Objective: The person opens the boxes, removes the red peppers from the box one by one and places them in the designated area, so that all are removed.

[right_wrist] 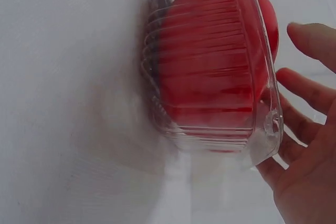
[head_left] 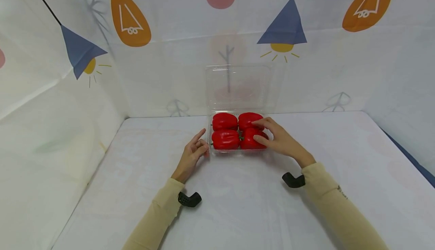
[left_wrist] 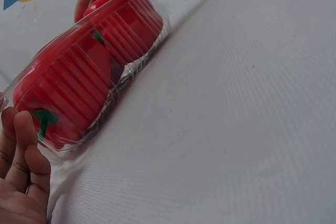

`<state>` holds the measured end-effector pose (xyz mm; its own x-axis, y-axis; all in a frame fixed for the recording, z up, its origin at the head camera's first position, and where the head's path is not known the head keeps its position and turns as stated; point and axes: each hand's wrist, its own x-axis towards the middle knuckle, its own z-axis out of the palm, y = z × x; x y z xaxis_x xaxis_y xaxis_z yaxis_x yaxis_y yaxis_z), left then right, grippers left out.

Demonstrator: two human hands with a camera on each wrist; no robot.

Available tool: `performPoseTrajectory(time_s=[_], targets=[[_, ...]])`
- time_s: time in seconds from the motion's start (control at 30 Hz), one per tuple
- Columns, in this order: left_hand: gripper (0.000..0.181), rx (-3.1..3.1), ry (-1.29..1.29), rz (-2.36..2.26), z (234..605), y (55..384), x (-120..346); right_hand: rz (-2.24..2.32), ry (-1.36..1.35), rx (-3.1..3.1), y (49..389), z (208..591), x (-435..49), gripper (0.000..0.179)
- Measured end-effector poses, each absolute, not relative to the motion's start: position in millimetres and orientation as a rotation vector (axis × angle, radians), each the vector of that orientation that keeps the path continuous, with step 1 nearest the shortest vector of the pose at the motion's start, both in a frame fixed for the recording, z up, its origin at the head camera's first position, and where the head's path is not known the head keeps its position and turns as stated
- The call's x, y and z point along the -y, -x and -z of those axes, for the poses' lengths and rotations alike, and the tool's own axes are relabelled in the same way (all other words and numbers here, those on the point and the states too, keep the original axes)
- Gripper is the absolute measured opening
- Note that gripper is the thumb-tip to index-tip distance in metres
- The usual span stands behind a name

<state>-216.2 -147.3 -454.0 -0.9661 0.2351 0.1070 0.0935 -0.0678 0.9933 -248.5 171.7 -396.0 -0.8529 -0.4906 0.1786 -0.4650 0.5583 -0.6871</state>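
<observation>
Several red bell peppers sit in two rows inside a clear plastic clamshell box (head_left: 209, 133), whose lid (head_left: 238, 91) stands raised at the back. My right hand (head_left: 280, 138) reaches over the box's right side, its thumb and fingers spread about the front right pepper (head_left: 252, 139). In the right wrist view a gap shows between the thumb (right_wrist: 315, 40) and that pepper. My left hand (head_left: 193, 153) is at the box's left wall, fingers loosely bent and fingertips right at the rim. Green stems (left_wrist: 44, 119) show through the ribbed wall in the left wrist view.
The box stands at the back of a white-covered table (head_left: 231, 204), close to a hanging cloth (head_left: 170, 72) printed with lamps and bulbs. More cloth hangs at both sides. Black devices (head_left: 189, 199) are worn at both wrists over beige sleeves.
</observation>
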Motion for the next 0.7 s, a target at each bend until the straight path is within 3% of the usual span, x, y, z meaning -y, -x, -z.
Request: performPoseTrajectory(time_s=[0.37,0.7], targets=[[0.057,-2.083,-0.389,-2.200,454.8,216.7,147.2,1.105,0.783,-2.707,245.4,400.0,-172.1,0.062],[0.057,-2.104,-0.389,-2.187,455.3,216.6,146.9,1.200,0.811,-2.693,244.8,406.1,-172.0,0.060]])
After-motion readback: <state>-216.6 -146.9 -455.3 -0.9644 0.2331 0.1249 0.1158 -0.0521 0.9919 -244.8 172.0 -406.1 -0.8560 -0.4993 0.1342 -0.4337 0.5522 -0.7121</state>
